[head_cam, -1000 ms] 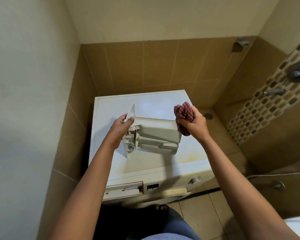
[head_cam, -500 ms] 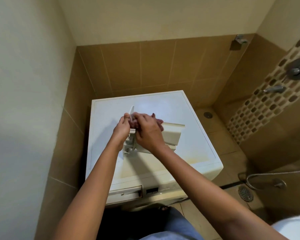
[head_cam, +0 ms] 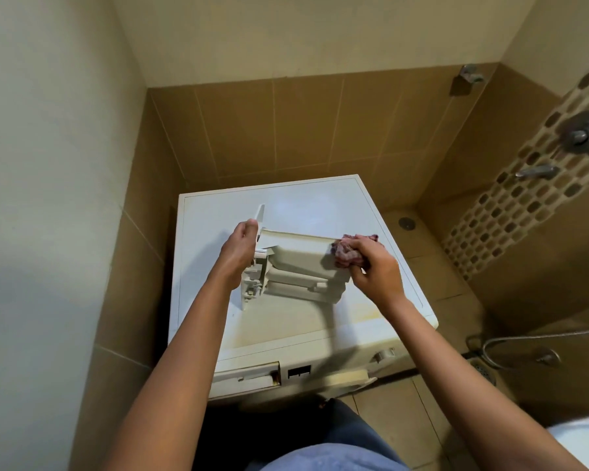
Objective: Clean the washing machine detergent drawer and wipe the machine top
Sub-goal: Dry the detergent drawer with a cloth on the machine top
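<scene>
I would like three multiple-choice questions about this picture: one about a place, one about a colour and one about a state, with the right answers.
1. Where is the cloth?
A) at the right end of the drawer
B) on the floor
C) hanging on the wall

2. What colour is the cloth?
A) blue
B) reddish pink
C) green

3. In what state is the drawer?
A) pushed fully in
B) lying on the floor
C) out of the washing machine, gripped by the left hand

Answers: 1 A, the right hand holds the cloth against that end. 2 B, the bunched fabric looks reddish pink. 3 C, the left hand holds it over the machine's top.
</scene>
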Tool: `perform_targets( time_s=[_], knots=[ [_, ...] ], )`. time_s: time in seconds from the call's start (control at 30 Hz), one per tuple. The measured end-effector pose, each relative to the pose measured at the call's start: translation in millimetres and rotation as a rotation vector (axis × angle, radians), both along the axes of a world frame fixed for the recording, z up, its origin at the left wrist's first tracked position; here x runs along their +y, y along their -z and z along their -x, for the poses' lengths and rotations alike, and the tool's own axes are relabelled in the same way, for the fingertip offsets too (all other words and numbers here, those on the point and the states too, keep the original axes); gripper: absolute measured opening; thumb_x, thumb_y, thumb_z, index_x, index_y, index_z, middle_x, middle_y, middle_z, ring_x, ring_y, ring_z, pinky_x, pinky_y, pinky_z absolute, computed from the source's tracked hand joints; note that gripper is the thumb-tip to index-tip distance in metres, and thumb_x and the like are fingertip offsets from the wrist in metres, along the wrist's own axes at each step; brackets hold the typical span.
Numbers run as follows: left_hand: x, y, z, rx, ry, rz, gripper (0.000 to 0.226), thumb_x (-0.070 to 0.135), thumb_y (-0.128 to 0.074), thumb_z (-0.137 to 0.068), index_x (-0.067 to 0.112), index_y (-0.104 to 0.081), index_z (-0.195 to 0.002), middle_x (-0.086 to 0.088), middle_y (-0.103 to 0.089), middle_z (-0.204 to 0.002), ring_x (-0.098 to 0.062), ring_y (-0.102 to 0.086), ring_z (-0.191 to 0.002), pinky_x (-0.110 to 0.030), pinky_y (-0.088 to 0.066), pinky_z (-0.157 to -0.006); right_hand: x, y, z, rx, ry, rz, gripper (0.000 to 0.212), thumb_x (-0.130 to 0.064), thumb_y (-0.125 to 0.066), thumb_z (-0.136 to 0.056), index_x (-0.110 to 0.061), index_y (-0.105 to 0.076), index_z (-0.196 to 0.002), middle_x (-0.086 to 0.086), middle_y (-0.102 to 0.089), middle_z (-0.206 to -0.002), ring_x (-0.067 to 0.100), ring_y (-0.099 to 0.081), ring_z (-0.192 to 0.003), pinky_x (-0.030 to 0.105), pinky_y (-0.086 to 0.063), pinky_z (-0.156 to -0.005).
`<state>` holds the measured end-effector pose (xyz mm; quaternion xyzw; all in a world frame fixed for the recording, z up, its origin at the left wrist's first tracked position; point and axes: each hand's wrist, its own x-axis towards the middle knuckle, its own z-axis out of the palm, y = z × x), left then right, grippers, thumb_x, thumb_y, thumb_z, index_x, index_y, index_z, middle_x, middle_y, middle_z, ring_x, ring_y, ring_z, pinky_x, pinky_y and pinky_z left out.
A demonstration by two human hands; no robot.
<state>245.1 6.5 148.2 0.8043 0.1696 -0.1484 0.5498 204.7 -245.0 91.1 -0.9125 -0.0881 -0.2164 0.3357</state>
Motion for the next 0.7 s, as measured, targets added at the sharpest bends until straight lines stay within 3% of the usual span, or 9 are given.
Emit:
perform_targets(
  time_s=[0.13, 0.23, 0.37, 0.47, 0.6, 0.7],
  knots=[
    [-2, 1, 1, -0.026, -0.018, -0.001, 0.054, 0.052, -0.021, -0.103, 0.024, -0.031, -0.147, -0.010, -0.039, -0.147, -0.026, -0.042, -0.117, -0.039, -0.035, -0.093, 39, -10, -6, -0.003, 0.101, 0.083, 0.045, 0.002, -0.063, -0.065, -0.014, -0.067, -0.106, 0.003, -0.070, -0.101, 0.025, -0.065, -0.095, 0.034, -0.055, -0.076],
    [-3, 1, 1, -0.018, -0.020, -0.002, 0.053, 0.052, -0.022, -0.102, 0.025, -0.033, -0.147, -0.010, -0.040, -0.146, -0.028, -0.042, -0.119, -0.037, -0.034, -0.089, 80, -16, -10, -0.005, 0.047, 0.092, 0.046, 0.001, -0.064, -0.064, -0.014, -0.065, -0.107, 0.006, -0.068, -0.098, 0.027, -0.065, -0.087, 0.031, -0.051, -0.069],
    [-2, -2, 1, -0.010, -0.034, 0.012, 0.052, 0.051, -0.022, -0.103, 0.024, -0.037, -0.144, -0.010, -0.042, -0.146, -0.029, -0.041, -0.130, -0.038, -0.034, -0.089, 126, -27, -18, 0.021, -0.176, 0.090, 0.043, -0.006, -0.059, -0.077, -0.008, -0.060, -0.120, 0.011, -0.064, -0.112, 0.029, -0.061, -0.099, 0.034, -0.050, -0.081],
    [-3, -4, 1, 0.000, -0.026, -0.002, 0.053, 0.051, -0.021, -0.103, 0.024, -0.036, -0.146, -0.011, -0.041, -0.147, -0.030, -0.040, -0.132, -0.040, -0.035, -0.094, 122, -27, -17, 0.005, -0.240, 0.051, 0.044, -0.006, -0.059, -0.076, -0.008, -0.061, -0.120, 0.010, -0.064, -0.117, 0.027, -0.059, -0.109, 0.032, -0.045, -0.093],
    [-2, -6, 2, -0.032, 0.000, -0.079, 0.055, 0.052, -0.020, -0.102, 0.019, -0.040, -0.142, -0.010, -0.049, -0.126, -0.026, -0.046, -0.101, -0.036, -0.037, -0.083, 70, -15, -11, -0.018, -0.189, 0.061, 0.040, -0.008, -0.061, -0.070, -0.014, -0.066, -0.109, 0.002, -0.067, -0.114, 0.021, -0.060, -0.108, 0.033, -0.047, -0.094],
    [1, -5, 1, -0.018, 0.018, -0.056, 0.056, 0.053, -0.021, -0.102, 0.018, -0.045, -0.138, -0.010, -0.054, -0.117, -0.022, -0.049, -0.092, -0.034, -0.039, -0.073, 22, -4, 3, -0.012, -0.058, -0.005, 0.040, -0.001, -0.062, -0.067, -0.014, -0.068, -0.105, 0.000, -0.069, -0.108, 0.020, -0.062, -0.104, 0.035, -0.051, -0.087]
  ],
)
